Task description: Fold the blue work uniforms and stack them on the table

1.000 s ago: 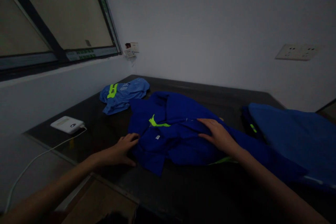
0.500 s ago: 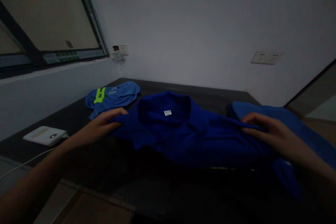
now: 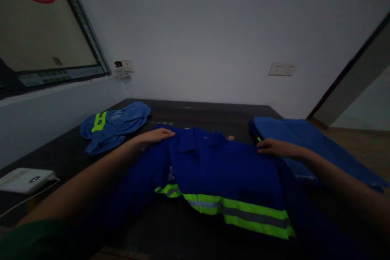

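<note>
A dark blue work jacket [image 3: 236, 168] with yellow-green and grey reflective bands is spread before me, its collar end pointing away. At its left shoulder area in view, my left hand [image 3: 158, 135] pinches the cloth, fingers closed. My right hand [image 3: 272, 147] grips the opposite shoulder, with fingertips closed on the fabric. The front of the jacket faces up, and the sleeves hang into shadow on both sides. Its lower edge nearest me is dim and hard to make out.
Left on the dark table [image 3: 195, 110] lies a crumpled lighter blue garment [image 3: 122, 121] with a yellow-green patch. A white device [image 3: 26, 180] with a cable sits nearer me. Folded blue cloth [image 3: 292, 130] lies at right. Wall sockets [image 3: 282, 69] are behind.
The jacket has come down and turned from showing its open collar and white label to showing its front and reflective bands. Both hands still hold the shoulders; the view has shifted right.
</note>
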A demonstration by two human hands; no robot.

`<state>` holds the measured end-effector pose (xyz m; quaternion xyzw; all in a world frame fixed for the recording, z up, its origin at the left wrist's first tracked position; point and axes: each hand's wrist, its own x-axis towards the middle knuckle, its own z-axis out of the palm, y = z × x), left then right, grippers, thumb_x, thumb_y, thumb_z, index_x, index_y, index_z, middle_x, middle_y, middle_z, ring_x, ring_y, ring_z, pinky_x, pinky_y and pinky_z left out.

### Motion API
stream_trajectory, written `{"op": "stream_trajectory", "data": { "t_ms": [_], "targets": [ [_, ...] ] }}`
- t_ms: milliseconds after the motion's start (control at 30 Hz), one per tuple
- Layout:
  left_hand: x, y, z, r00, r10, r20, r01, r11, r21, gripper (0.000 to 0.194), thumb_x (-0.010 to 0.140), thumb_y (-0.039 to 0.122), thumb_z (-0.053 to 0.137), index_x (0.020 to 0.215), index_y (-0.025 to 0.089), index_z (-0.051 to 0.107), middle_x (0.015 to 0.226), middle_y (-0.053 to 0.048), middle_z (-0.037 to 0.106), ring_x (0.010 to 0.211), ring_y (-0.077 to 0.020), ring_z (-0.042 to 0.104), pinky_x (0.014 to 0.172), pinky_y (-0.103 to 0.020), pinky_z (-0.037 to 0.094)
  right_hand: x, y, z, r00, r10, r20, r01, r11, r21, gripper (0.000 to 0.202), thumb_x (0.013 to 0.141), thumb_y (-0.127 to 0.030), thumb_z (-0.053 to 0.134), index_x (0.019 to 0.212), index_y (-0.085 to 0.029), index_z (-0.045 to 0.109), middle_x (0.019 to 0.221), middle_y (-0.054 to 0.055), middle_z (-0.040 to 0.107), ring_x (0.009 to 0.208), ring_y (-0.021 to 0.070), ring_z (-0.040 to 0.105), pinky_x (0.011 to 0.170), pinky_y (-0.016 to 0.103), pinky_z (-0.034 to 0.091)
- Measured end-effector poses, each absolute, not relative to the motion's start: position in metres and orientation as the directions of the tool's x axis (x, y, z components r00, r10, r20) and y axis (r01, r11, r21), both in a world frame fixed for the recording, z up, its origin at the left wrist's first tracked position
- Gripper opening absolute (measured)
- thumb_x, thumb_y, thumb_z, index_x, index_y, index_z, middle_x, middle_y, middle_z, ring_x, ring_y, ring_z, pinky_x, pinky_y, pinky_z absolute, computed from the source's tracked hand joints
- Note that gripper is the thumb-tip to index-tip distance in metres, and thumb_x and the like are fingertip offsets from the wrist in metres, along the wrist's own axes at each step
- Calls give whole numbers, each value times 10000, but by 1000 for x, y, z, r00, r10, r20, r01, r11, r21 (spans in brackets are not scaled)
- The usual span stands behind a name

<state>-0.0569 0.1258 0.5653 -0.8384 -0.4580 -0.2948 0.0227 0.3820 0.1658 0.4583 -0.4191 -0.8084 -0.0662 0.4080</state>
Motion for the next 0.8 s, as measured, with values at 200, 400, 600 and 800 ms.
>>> {"op": "stream_trajectory", "data": {
  "t_ms": [200, 400, 600, 800],
  "targets": [
    [-73, 177, 538, 368, 742, 561, 876, -478, 58, 272, 710, 401, 569, 781, 165, 684, 844, -59, 722, 829, -229, 652, 776, -289, 483, 365, 240, 432, -270, 700, 662, 833, 514, -203, 257, 719, -264, 643, 949, -158, 688, 905, 93, 718, 808, 220, 665, 728, 308, 505],
    [-94, 181, 547, 266, 834, 483, 960, -273, -57, 362, 759, 466, 477, 791, 176, 691, 830, -79, 721, 760, -229, 655, 666, -273, 459, 346, 260, 425, -340, 699, 629, 815, 553, -174, 240, 684, -299, 712, 880, -159, 695, 873, 71, 700, 807, 206, 652, 695, 275, 485],
    [-97, 181, 542, 310, 859, 408, 949, -308, -72, 210, 684, 332, 496, 710, 190, 648, 782, -49, 698, 740, -219, 635, 685, -277, 455, 347, 256, 425, -250, 715, 652, 829, 507, -238, 104, 688, -276, 676, 703, -174, 663, 726, 39, 677, 698, 187, 625, 605, 261, 433],
    [-94, 171, 546, 322, 803, 501, 938, -341, -57, 241, 769, 411, 433, 752, 199, 545, 806, -38, 638, 755, -201, 592, 714, -282, 455, 368, 204, 442, -223, 600, 768, 788, 575, -220, 280, 806, -394, 515, 672, -188, 649, 708, 55, 675, 676, 208, 621, 629, 291, 429]
  ]
}}
